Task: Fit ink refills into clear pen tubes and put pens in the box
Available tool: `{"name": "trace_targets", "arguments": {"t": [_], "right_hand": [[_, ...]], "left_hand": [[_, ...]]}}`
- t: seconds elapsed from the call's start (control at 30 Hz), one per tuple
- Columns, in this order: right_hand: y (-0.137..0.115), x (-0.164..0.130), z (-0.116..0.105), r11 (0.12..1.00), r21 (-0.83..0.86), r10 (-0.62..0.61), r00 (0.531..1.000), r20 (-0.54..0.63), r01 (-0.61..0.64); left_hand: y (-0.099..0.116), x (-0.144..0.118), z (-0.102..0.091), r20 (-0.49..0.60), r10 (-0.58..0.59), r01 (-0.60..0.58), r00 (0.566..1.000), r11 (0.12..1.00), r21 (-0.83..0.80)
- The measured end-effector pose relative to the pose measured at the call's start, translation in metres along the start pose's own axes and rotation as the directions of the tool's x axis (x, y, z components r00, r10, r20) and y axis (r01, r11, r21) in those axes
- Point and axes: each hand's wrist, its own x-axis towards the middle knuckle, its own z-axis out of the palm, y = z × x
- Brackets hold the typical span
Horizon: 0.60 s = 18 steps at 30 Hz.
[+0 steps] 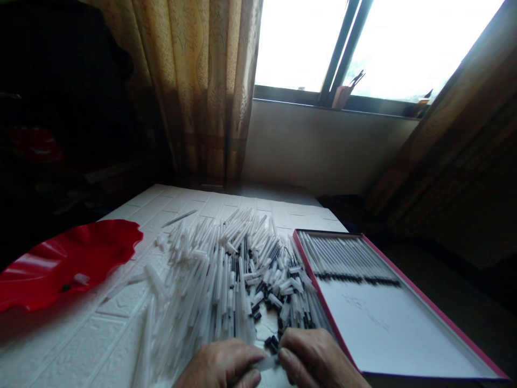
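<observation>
A big heap of white pen barrels and black-tipped refills (226, 280) lies on the white brick-patterned table top (100, 328). At the bottom edge of the view my left hand (222, 366) and my right hand (315, 358) meet over the near end of the heap. Together they pinch one clear pen piece (269, 362) between their fingertips. Small black caps (271, 340) lie just beyond my fingers.
To the right lies a flat white box with a red rim (436, 310), a row of assembled pens (347, 258) lined up at its far end. A red wavy dish (68, 261) stands at the left. Curtains, a wall and a bright window rise behind.
</observation>
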Motion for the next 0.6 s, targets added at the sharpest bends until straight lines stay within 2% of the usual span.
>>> {"name": "trace_targets", "arguments": {"t": [0.1,0.2,0.27,0.47,0.6], "right_hand": [[0.004,-0.001,0.0,1.0,-0.008,-0.009,1.0,-0.011,0.009],[0.008,0.001,0.002,0.992,-0.04,-0.118,0.993,0.018,0.119],[0.007,0.002,0.0,0.986,-0.079,-0.148,0.988,0.037,0.15],[-0.007,-0.001,-0.027,0.993,-0.108,0.038,0.999,0.015,-0.036],[-0.011,-0.002,-0.025,0.993,-0.104,0.054,0.997,0.05,-0.048]], "left_hand": [[-0.003,-0.001,0.003,-0.047,0.01,-0.012,0.999,0.999,-0.031],[-0.004,-0.004,0.005,-0.055,-0.027,0.026,0.998,1.0,-0.018],[-0.003,-0.005,0.004,-0.045,-0.056,0.056,0.997,0.998,0.004],[-0.004,-0.004,-0.017,-0.093,-0.067,0.072,0.993,0.996,0.059],[-0.005,-0.003,-0.025,-0.152,-0.098,0.111,0.983,0.99,0.081]]}}
